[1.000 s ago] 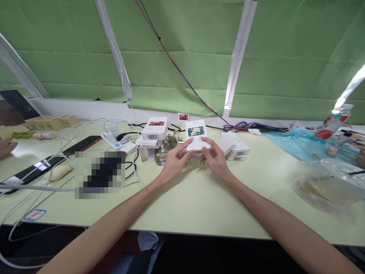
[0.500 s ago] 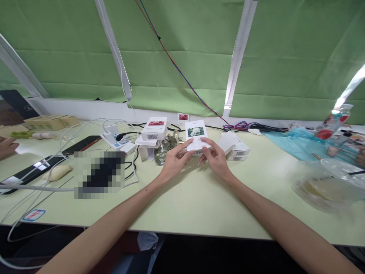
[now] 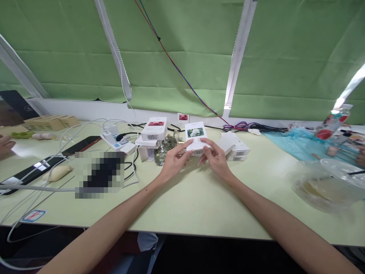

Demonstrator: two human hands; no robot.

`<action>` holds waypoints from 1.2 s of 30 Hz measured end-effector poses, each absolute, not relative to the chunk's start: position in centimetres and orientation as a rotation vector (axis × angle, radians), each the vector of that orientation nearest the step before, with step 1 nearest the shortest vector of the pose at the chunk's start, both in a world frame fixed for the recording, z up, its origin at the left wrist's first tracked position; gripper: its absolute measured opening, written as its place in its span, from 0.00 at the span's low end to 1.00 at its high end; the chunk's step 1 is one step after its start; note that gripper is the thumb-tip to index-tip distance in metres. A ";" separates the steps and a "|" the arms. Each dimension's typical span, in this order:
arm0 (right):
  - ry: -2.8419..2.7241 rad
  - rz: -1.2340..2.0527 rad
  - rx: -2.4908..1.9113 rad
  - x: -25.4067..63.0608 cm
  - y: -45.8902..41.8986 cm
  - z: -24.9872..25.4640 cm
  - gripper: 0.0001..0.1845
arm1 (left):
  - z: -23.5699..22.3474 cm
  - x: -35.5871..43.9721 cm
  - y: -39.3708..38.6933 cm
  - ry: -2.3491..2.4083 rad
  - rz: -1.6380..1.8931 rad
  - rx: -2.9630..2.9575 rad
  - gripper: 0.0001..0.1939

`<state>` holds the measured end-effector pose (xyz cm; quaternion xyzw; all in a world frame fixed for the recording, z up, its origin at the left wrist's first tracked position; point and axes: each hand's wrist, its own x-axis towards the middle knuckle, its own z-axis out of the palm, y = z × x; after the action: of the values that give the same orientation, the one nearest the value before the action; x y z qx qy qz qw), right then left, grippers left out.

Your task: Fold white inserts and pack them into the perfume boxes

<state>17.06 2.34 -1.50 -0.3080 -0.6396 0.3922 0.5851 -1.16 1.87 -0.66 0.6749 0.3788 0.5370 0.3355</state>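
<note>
Between my two hands is a small white box (image 3: 195,133) with a white flower picture on its face and a barcode on its near end. My left hand (image 3: 177,158) grips its left near corner with thumb and fingers. On the right near corner, my right hand (image 3: 215,154) closes in the same way, some fingers tucked below. Left of the held box stand glass bottles (image 3: 164,150), partly hidden by my left hand. A white box with a red flower picture (image 3: 154,128) rests on another white carton behind them. Close to my right hand lies a white box with an opened flap (image 3: 237,146).
A power strip (image 3: 114,139) with white cables sits on the left, near a phone (image 3: 81,145) and a computer mouse (image 3: 57,173). On the right are a clear plastic container (image 3: 322,190) and blue plastic sheeting (image 3: 291,142). Another person's hand (image 3: 5,144) shows at the far left.
The box in my hands tips very slightly; both hands keep nearly the same place. The other person's hand at far left has shifted a little leftward.
</note>
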 end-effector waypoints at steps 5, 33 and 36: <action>-1.491 0.920 -0.699 17.1 2.3 -1.6 0.27 | -0.6 -1.3 1.8 0.990 1.377 1.756 0.29; -1.353 0.984 -0.783 16.9 2.6 -1.8 0.35 | -0.6 -0.9 1.7 0.967 1.439 1.856 0.24; -1.321 0.928 -0.809 16.9 2.7 -1.8 0.33 | -0.7 -1.0 1.7 0.948 1.431 1.903 0.22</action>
<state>16.94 2.69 -1.79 -0.3516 -0.5743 0.4037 0.6194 -0.96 1.75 -0.66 0.7116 0.3544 0.5353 0.2856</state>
